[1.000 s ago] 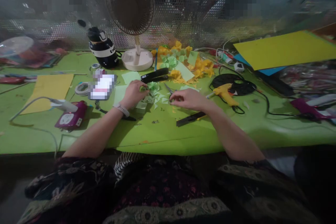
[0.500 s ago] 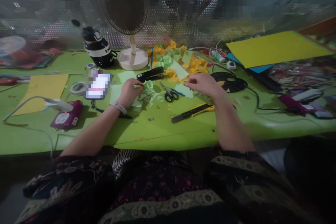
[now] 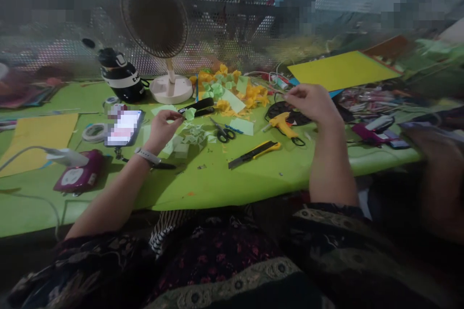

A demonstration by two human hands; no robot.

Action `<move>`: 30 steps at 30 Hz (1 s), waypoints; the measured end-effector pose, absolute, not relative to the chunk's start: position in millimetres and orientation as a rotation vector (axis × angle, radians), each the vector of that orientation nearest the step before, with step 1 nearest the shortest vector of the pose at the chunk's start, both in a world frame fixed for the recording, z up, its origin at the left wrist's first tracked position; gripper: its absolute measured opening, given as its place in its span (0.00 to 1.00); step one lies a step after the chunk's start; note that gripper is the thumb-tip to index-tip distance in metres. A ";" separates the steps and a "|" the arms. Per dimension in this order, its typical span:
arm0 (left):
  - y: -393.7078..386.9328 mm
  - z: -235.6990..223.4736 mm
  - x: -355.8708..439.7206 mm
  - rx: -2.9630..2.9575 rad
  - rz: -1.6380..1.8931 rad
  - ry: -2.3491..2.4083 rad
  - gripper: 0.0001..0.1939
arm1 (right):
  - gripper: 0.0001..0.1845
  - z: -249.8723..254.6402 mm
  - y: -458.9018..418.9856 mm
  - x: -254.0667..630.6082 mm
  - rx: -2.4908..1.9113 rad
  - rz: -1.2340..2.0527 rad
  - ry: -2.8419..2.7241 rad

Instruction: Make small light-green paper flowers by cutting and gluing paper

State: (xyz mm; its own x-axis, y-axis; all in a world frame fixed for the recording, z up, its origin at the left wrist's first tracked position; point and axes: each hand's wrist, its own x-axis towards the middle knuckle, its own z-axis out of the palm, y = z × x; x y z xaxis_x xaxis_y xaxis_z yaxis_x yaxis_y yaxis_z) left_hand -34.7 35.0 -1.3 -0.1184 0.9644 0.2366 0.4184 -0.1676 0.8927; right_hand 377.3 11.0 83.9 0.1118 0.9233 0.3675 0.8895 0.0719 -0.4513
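Observation:
My left hand [image 3: 166, 128], with a pale band at the wrist, pinches a small green paper flower [image 3: 190, 114] just in front of the black stapler [image 3: 198, 106]. Green paper scraps [image 3: 195, 135] lie beneath it. My right hand [image 3: 312, 102] is raised over the black round mat [image 3: 281, 111], thumb and fingers pinched together; what they hold, if anything, is too small to make out. Below it lies a yellow glue gun [image 3: 283, 125]. Between my hands are black scissors [image 3: 224, 133], a green paper square [image 3: 242, 127] and a yellow box cutter [image 3: 254, 153].
Orange and green paper flowers [image 3: 253, 95] are heaped at the back, beside a fan [image 3: 171, 88] and a black bottle [image 3: 123, 79]. Leftward are a lit phone [image 3: 123, 128], a tape roll [image 3: 94, 132] and a purple power adapter [image 3: 80, 171]. Another person's arm [image 3: 440, 174] blurs at far right.
My right hand has moved right and up, away from the green square, uncovering the glue gun. My left hand has drawn the paper flower off the scraps. The view has turned right.

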 end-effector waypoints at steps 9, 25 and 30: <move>24.2 6.6 -22.7 1.109 1.278 1.180 0.06 | 0.26 17.3 6.8 406.9 -2.558 0.020 -2.009; 25.3 -3.0 -19.7 1.225 1.223 1.176 0.08 | 0.14 26.1 0.1 399.1 -2.125 0.293 -1.369; 21.3 -1.3 -19.9 1.226 1.179 1.155 0.08 | 0.13 54.2 -10.5 379.2 -1.673 0.561 -1.127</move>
